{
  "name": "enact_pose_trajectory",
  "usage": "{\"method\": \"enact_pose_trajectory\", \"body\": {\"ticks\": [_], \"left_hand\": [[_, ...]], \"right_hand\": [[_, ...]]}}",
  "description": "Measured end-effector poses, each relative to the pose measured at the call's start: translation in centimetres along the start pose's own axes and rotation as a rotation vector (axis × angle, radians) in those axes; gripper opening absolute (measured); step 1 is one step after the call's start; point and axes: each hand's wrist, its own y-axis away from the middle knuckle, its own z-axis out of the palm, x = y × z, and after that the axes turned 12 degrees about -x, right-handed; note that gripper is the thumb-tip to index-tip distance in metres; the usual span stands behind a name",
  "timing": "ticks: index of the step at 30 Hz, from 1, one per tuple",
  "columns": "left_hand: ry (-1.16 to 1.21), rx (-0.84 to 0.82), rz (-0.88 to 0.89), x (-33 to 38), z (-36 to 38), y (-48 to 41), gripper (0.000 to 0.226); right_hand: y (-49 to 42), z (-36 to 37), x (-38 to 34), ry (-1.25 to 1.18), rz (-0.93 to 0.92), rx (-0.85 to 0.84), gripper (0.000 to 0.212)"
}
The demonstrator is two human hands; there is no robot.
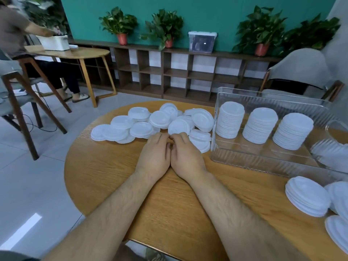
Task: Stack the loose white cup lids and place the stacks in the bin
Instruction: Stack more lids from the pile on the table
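A pile of loose white cup lids [141,129] is spread across the far side of the round wooden table [169,204]. To its right stands a clear plastic bin [263,157] holding three upright stacks of lids [260,125]. My left hand [155,155] and my right hand [185,155] rest palm down, side by side and touching, at the near edge of the pile. Their fingers are loosely curled, the fingertips meet just in front of one lid [178,126], and I see nothing held in either.
A short lid stack [307,196] and more lids [339,228] lie near the table's right edge, beside a second clear container [331,153]. Beyond are a shelf with potted plants [165,23], a grey armchair [301,72], and a seated person [17,29] at another table, far left.
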Motion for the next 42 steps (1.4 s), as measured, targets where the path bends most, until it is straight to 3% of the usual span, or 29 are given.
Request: {"method": "enact_pose_trajectory", "body": {"ticks": [6, 10, 13, 16, 21, 26, 31, 36, 42], "left_hand": [[-0.012, 0.077, -0.035, -0.8, -0.9, 1.0, 0.032], [-0.083, 0.251, -0.201, -3.9, -3.6, 2.3, 0.03], [-0.108, 0.297, -0.357, -7.4, -6.2, 2.5, 0.043], [-0.122, 0.237, -0.484, -11.1, -8.3, 1.9, 0.067], [-0.043, -0.061, -0.569, -13.3, -9.2, 0.4, 0.098], [-0.052, -0.104, -0.478, -13.8, -9.4, -1.4, 0.096], [-0.127, -0.22, -0.436, -13.0, -9.4, -1.6, 0.081], [-0.094, -0.18, -0.385, -11.4, -8.7, -0.3, 0.074], [-0.062, -0.154, -0.347, -7.3, -7.0, 2.8, 0.078]], "right_hand": [[0.0, 0.6, -1.1, -0.021, -0.032, 0.026, 0.035], [-0.7, 2.3, -4.0, 0.029, -0.165, 0.003, 0.034], [-2.5, 3.5, -5.7, 0.077, -0.15, -0.022, 0.04], [-4.1, 4.0, -7.0, 0.107, -0.118, -0.064, 0.046], [-3.4, 3.8, -6.1, 0.031, -0.092, -0.055, 0.051], [-3.1, 3.1, -5.2, -0.099, -0.007, -0.041, 0.055], [-3.8, 3.4, -5.2, -0.043, 0.001, -0.049, 0.062], [-4.3, 3.6, -5.5, 0.055, 0.054, -0.133, 0.063], [-1.1, 2.3, -4.1, 0.099, 0.108, -0.066, 0.055]]}}
